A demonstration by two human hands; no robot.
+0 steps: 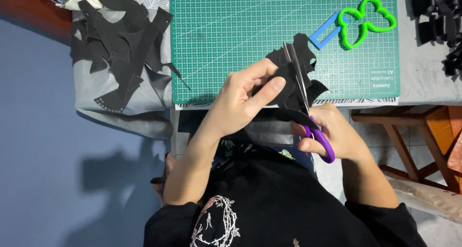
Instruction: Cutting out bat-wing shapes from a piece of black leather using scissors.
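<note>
A ragged black felt-like fabric piece (294, 78) is pinched between thumb and fingers of the left hand (240, 100) above the green gridded cutting mat (231, 30); purple-handled steel scissors (308, 107), blades nearly together in the fabric, are gripped by the right hand (337, 134)

A grey-covered bench (423, 90) carries a green mat (231, 30) just beyond the left hand (240, 100), black scraps (120, 49) to that hand's left, and more black pieces (440, 20) far right.
</note>
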